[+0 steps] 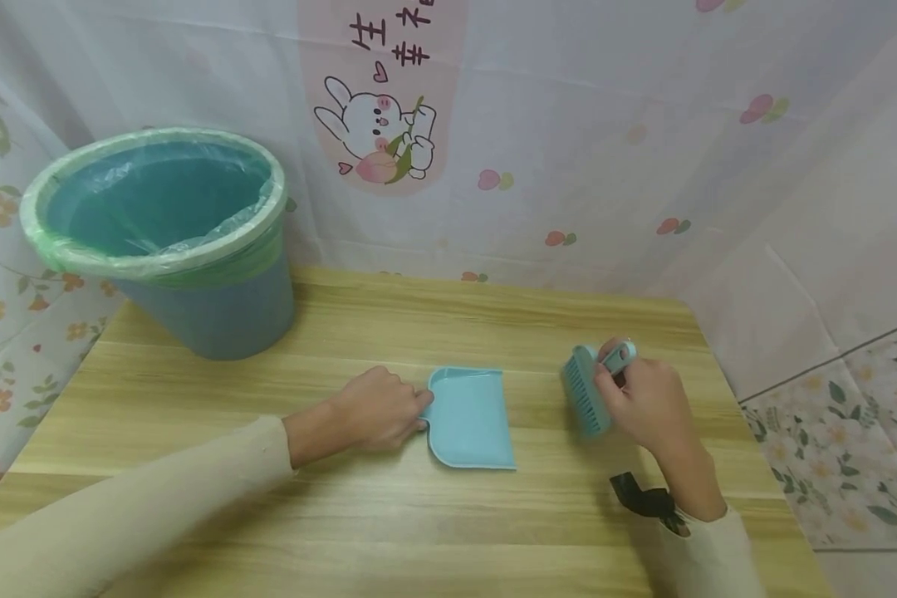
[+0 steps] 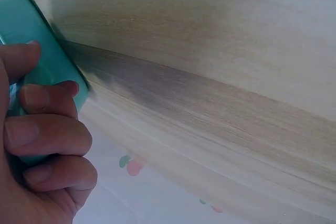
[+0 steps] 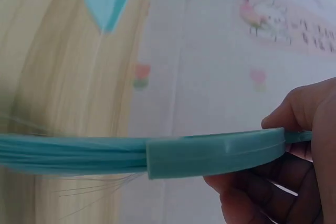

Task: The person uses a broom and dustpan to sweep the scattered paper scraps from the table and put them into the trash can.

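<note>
A light blue dustpan [image 1: 469, 419] lies on the wooden table with its open edge facing right. My left hand [image 1: 384, 409] grips its short handle, fingers curled round it; in the left wrist view the dustpan [image 2: 44, 40] shows behind the fingers. To the right, my right hand [image 1: 649, 403] holds a teal hand brush [image 1: 587, 390] by its handle, the handle's end poking out past the thumb. In the right wrist view the bristles [image 3: 68, 153] point left, toward the tabletop, and the thumb and fingers sit at the top of the brush head.
A blue bucket [image 1: 224, 320] lined with a clear green-tinted bag stands at the table's back left. A white printed curtain [image 1: 568, 149] hangs behind the wooden table [image 1: 389, 531]. A black strap [image 1: 643, 498] is on the right wrist.
</note>
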Tool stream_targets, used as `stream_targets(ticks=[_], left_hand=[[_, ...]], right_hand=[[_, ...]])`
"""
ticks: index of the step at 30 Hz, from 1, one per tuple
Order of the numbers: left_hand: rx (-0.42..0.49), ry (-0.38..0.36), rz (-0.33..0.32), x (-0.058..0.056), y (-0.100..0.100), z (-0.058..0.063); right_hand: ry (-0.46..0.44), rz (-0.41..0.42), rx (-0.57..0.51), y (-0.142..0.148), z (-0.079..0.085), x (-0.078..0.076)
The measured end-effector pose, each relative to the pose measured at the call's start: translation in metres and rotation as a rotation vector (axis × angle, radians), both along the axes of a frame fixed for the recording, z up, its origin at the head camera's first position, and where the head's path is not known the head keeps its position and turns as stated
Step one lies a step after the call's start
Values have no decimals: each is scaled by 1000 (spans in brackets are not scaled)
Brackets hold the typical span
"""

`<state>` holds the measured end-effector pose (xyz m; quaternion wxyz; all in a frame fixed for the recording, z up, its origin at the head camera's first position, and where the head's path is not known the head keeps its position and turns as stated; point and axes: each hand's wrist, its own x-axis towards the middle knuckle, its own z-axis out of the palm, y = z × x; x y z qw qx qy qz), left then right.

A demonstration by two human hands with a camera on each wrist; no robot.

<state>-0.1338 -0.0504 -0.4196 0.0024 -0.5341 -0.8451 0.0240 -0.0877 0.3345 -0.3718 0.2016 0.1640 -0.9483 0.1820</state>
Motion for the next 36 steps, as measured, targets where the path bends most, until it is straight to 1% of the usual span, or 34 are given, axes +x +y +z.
stream_targets(ticks=[4, 6, 10, 12, 16, 18, 22, 25, 27, 29, 31, 34, 36], left_hand=[[3, 12, -3, -1, -1, -1], [1, 13, -5, -1, -1, -2], [-6, 12, 1, -1, -1, -2], [-9, 7, 5, -1, -2, -2], [-6, 4, 7, 0, -2, -1], [-5, 5, 7, 0, -2, -1], [-16, 2, 6, -1, -1, -2], [-29, -13, 10, -2, 1, -3], [-35, -25, 13, -3, 2, -3], [-38, -36, 19, -2, 2, -3], [-41, -40, 24, -2, 2, -3], [-39, -41, 29, -3, 1, -2], [-39, -38, 28, -3, 1, -1]], right_hand=[[-6, -67, 41, 29, 10, 0], [4, -96, 65, 44, 14, -3], [33, -145, 118, 74, 21, -12], [26, -164, 145, 87, 23, -18], [-62, -219, 193, 108, 25, -31], [-101, -236, 214, 117, 23, -39], [-110, -213, 240, 133, 8, -50], [-135, -177, 256, 139, -5, -52], [-190, -160, 260, 137, -9, -49], [-222, -138, 273, 132, -11, -46], [-234, -112, 273, 125, -11, -43], [-214, -68, 280, 113, -10, -37], [-175, -31, 280, 104, -9, -31]])
